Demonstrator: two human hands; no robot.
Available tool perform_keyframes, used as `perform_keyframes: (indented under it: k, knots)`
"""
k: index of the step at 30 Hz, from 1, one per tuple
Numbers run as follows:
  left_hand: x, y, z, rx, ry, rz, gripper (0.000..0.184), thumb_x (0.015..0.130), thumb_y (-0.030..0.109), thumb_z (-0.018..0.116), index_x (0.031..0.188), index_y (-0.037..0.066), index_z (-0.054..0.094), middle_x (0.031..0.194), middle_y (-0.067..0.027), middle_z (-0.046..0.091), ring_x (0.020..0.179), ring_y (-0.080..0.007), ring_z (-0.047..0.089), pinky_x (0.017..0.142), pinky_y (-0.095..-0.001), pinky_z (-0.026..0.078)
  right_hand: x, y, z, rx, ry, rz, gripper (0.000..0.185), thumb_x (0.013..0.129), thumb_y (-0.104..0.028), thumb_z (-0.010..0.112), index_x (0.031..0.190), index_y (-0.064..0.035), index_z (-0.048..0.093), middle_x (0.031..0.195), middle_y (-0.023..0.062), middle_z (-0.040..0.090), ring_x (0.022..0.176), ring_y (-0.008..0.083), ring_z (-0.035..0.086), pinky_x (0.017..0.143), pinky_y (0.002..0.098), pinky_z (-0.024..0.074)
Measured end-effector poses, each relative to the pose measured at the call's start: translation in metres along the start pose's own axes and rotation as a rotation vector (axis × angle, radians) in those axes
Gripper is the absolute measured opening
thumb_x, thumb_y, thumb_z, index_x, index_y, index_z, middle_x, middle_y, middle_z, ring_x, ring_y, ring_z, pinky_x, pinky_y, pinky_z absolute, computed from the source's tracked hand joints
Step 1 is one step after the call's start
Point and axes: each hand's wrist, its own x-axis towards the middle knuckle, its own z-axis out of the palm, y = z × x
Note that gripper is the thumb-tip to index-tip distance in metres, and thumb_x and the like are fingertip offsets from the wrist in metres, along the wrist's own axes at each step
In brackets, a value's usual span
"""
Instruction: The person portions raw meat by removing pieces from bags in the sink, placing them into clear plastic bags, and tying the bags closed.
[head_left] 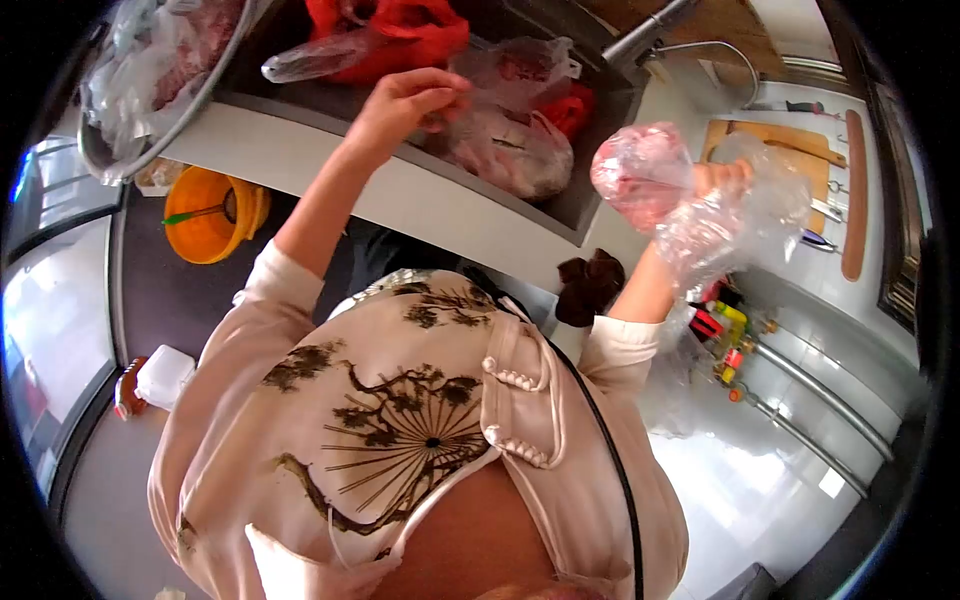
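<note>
My right hand (722, 180) is closed round the neck of a clear plastic bag of pink meat (645, 170), held up to the right of the sink. Loose plastic (745, 225) spreads over that hand and wrist. My left hand (410, 105) hovers over the front edge of the dark sink (590, 215), fingers curled and partly apart, with nothing visible in them. Beside it in the sink lie a large bag of pale meat (510, 150), a smaller clear bag with red meat (525, 70) and a red plastic bag (400, 40).
A metal basin (190, 120) with bagged meat stands at the upper left, above a yellow bucket (200, 215). The faucet (645, 35) reaches over the sink from the back. Cutting boards (780, 160) and knives hang at the right, above pipes (815, 385).
</note>
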Motion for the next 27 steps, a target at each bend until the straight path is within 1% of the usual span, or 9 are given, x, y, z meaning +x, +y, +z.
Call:
perform_keyframes:
  k: [2, 4, 7, 11, 14, 15, 18, 24, 27]
  knots:
    - [0.024, -0.007, 0.006, 0.108, -0.035, 0.015, 0.021, 0.088, 0.017, 0.054, 0.106, 0.009, 0.062, 0.092, 0.0003, 0.065, 0.084, -0.0084, 0.059, 0.068, -0.0222, 0.047, -0.016, 0.029, 0.005, 0.793, 0.104, 0.379, 0.016, 0.085, -0.02, 0.043, 0.092, -0.0061, 0.048, 0.079, 0.0043, 0.046, 0.07, 0.0182, 0.041, 0.067, 0.033, 0.0384]
    - [0.06, -0.026, 0.014, 0.365, -0.073, 0.07, 0.022, 0.086, 0.016, 0.056, 0.105, 0.007, 0.063, 0.094, -0.0028, 0.066, 0.086, -0.0095, 0.059, 0.072, -0.0258, 0.048, -0.038, 0.08, -0.012, 1.02, 0.047, 0.549, 0.028, 0.089, -0.029, 0.044, 0.1, -0.0044, 0.052, 0.085, 0.0074, 0.051, 0.077, 0.022, 0.048, 0.07, 0.0335, 0.0421]
    - [0.117, -0.059, 0.026, 0.769, -0.126, 0.21, 0.023, 0.081, 0.012, 0.059, 0.103, 0.006, 0.064, 0.098, -0.01, 0.066, 0.086, -0.0147, 0.061, 0.076, -0.0309, 0.048, -0.066, 0.102, 0.006, 0.461, 0.117, 0.668, 0.027, 0.089, -0.024, 0.047, 0.108, -0.0046, 0.051, 0.099, 0.0084, 0.054, 0.091, 0.023, 0.052, 0.08, 0.0373, 0.0444]
    - [0.216, -0.156, 0.028, 0.831, -0.287, 0.191, 0.023, 0.081, 0.009, 0.057, 0.103, 0.008, 0.064, 0.099, -0.0135, 0.065, 0.086, -0.023, 0.063, 0.078, -0.0358, 0.048, -0.104, 0.198, -0.041, 0.547, 0.003, 0.794, 0.036, 0.088, -0.019, 0.052, 0.12, -0.0039, 0.045, 0.11, 0.0083, 0.052, 0.098, 0.0211, 0.052, 0.085, 0.0353, 0.0449]
    - [0.265, -0.203, 0.042, 0.871, -0.105, 0.765, 0.023, 0.076, 0.011, 0.06, 0.098, 0.01, 0.066, 0.096, -0.0114, 0.065, 0.087, -0.0254, 0.062, 0.077, -0.0361, 0.048, -0.124, 0.209, -0.048, 0.016, -0.245, 0.472, 0.044, 0.088, -0.02, 0.053, 0.127, -0.004, 0.04, 0.114, 0.009, 0.052, 0.105, 0.0225, 0.049, 0.092, 0.036, 0.0418]
    - [0.279, -0.218, 0.048, 0.863, -0.039, 0.954, 0.023, 0.074, 0.011, 0.061, 0.097, 0.01, 0.067, 0.095, -0.0108, 0.065, 0.088, -0.0262, 0.062, 0.077, -0.0362, 0.048, -0.13, 0.2, -0.045, 0.029, -0.144, 0.491, 0.045, 0.089, -0.021, 0.053, 0.128, -0.0039, 0.04, 0.119, 0.0098, 0.05, 0.109, 0.0231, 0.048, 0.094, 0.0358, 0.0402]
    - [0.281, -0.209, 0.055, 1.283, -0.162, 0.704, 0.022, 0.077, 0.015, 0.058, 0.096, 0.011, 0.067, 0.098, -0.0118, 0.064, 0.09, -0.0279, 0.061, 0.079, -0.0381, 0.048, -0.156, 0.212, -0.056, 0.39, 0.233, 0.683, 0.046, 0.089, -0.023, 0.052, 0.129, -0.0032, 0.04, 0.126, 0.0111, 0.047, 0.113, 0.0237, 0.045, 0.096, 0.0352, 0.0382]
    - [0.283, -0.213, 0.056, 1.689, -0.299, 0.635, 0.022, 0.082, 0.022, 0.053, 0.095, 0.012, 0.067, 0.104, -0.0138, 0.061, 0.095, -0.0311, 0.059, 0.083, -0.0417, 0.047, -0.139, 0.145, -0.039, -0.341, -0.082, 0.499, 0.052, 0.085, -0.039, 0.057, 0.12, -0.0016, 0.049, 0.123, 0.012, 0.048, 0.108, 0.0221, 0.049, 0.093, 0.0345, 0.0374]
    - [0.275, -0.194, 0.07, 1.589, -0.07, 0.673, 0.027, 0.076, 0.025, 0.054, 0.094, 0.007, 0.064, 0.103, -0.0118, 0.06, 0.097, -0.0275, 0.056, 0.085, -0.0413, 0.044, -0.162, 0.129, -0.039, -0.818, 0.176, 0.789, 0.044, 0.089, -0.02, 0.051, 0.128, 0.0, 0.042, 0.123, 0.0121, 0.048, 0.112, 0.0243, 0.047, 0.098, 0.038, 0.0354]
